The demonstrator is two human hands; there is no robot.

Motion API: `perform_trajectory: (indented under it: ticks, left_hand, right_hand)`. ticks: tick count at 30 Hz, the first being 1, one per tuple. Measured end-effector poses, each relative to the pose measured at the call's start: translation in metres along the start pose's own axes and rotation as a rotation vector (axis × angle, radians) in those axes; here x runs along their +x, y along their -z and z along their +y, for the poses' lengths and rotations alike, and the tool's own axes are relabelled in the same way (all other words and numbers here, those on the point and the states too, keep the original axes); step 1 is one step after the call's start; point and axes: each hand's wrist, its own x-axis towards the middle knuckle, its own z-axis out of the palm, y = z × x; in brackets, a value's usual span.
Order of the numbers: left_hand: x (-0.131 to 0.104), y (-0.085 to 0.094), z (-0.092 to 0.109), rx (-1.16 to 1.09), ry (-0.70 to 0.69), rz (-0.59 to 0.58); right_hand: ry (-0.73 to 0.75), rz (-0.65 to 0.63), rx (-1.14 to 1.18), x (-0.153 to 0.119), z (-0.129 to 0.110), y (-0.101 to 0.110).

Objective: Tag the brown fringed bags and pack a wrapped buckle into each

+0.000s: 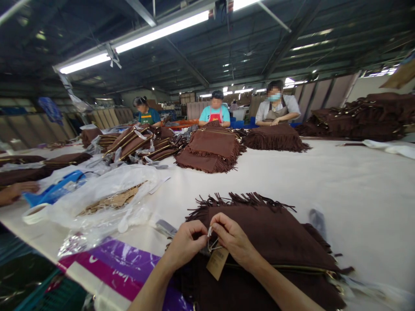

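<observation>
In front of me lies a dark brown fringed bag (259, 235) with a brass zipper (292, 268) along it. Above its left part my left hand (188, 242) and my right hand (231, 239) are close together, fingertips pinched on a thin white string (210, 232). From that string hangs a kraft paper hang tag (217, 262), below my right fingers. Both hands are closed. Where exactly the string is fixed is hidden by my fingers and the bag.
Plastic bags (106, 207) with brown paper tags lie at left, near a blue tool (55, 188) and a tape roll (36, 213). More fringed bags (210, 147) are piled across the table (356, 185). Several co-workers stand opposite; another person's hand (17, 192) is at far left.
</observation>
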Motion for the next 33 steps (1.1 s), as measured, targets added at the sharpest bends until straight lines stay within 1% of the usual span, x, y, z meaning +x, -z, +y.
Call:
perform_trajectory:
  ticks: [5,8,12,18,27,29,31,33]
  left_hand:
    - [0.000,-0.001,0.000,0.089,-0.029,0.049]
    - [-0.001,-0.001,0.003,0.080,-0.016,0.024]
    - [-0.001,-0.002,0.007,0.048,0.018,-0.008]
    - [0.001,-0.006,0.003,0.002,0.063,0.052]
    - [0.000,-0.003,0.004,-0.089,0.099,0.047]
    - [0.001,-0.003,0.003,-0.124,0.120,0.058]
    - [0.002,-0.003,0.002,-0.198,0.170,0.069]
    - [0.003,-0.002,0.001,-0.285,0.235,0.074]
  right_hand:
    - [0.076,0.042,-0.170,0.001,0.002,0.002]
    - [0.129,0.077,-0.257,0.001,0.000,0.003]
    - [0.162,0.101,-0.303,0.002,-0.002,0.003]
    - [0.203,0.118,-0.357,0.002,-0.002,0.004]
    - [0.134,0.102,-0.338,0.003,-0.002,0.004]
    - [0.102,0.109,-0.293,0.003,-0.002,0.005]
    - [0.052,0.071,-0.208,0.002,-0.002,0.010]
    - [-0.005,-0.016,-0.100,0.001,-0.004,0.016]
